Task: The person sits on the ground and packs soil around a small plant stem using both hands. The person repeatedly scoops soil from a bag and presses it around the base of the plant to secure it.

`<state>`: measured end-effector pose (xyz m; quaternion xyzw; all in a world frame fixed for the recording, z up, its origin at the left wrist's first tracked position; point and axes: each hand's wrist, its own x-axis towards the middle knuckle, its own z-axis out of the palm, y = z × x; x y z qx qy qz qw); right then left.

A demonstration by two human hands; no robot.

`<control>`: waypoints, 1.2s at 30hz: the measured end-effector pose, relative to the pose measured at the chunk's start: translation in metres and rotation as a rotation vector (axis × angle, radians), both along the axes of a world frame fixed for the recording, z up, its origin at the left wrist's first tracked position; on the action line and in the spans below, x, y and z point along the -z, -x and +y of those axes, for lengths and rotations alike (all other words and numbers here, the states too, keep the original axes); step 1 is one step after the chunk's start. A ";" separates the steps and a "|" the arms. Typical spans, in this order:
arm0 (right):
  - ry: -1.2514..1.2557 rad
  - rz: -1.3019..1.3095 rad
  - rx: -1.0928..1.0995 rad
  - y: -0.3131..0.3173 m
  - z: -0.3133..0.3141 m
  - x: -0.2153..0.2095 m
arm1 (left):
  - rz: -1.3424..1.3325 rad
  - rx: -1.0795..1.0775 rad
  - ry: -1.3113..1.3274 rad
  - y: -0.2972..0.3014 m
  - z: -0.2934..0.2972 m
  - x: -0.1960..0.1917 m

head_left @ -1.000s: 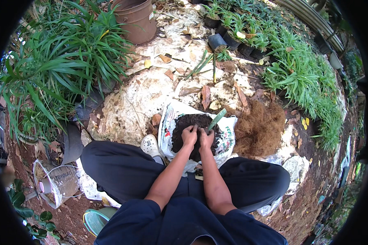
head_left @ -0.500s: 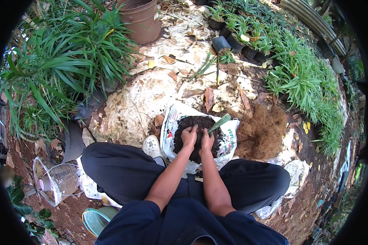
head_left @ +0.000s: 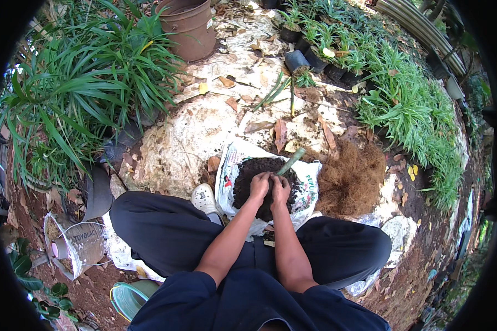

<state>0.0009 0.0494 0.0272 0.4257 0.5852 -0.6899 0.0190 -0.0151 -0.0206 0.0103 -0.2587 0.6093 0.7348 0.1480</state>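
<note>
A white printed sack (head_left: 230, 151) lies spread in front of me with a heap of dark soil (head_left: 252, 167) on it. Over the soil, my left hand (head_left: 259, 187) and my right hand (head_left: 280, 192) meet, fingers curled inward around the lower end of a thick green leaf cutting (head_left: 291, 161). The cutting leans up and to the right from between my fingertips. Its base is hidden by the fingers and dark soil, so what each fingertip presses cannot be made out.
Brown coconut fibre (head_left: 352, 179) is piled right of the sack. Potted grassy plants (head_left: 403, 105) line the right side; a leafy clump (head_left: 88, 83) and a brown bucket (head_left: 188, 30) stand left. A tipped white pail (head_left: 83, 243) and green bucket (head_left: 132, 298) sit lower left.
My left hand has shifted slightly right and down, closer to the right hand. The leaf cutting has turned to show a narrower side and stands a little steeper.
</note>
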 end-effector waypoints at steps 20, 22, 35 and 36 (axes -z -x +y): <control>-0.190 -0.050 0.235 0.007 0.018 0.003 | 0.028 0.502 0.858 0.005 -0.006 0.013; -0.202 -0.022 0.231 0.007 0.020 0.007 | 0.015 0.628 0.938 -0.006 -0.002 0.010; -0.198 0.010 0.174 0.002 0.015 0.012 | 0.274 0.675 1.004 -0.021 -0.004 0.018; -0.188 0.017 0.169 0.002 0.014 0.009 | 0.296 0.683 1.009 -0.020 -0.004 0.020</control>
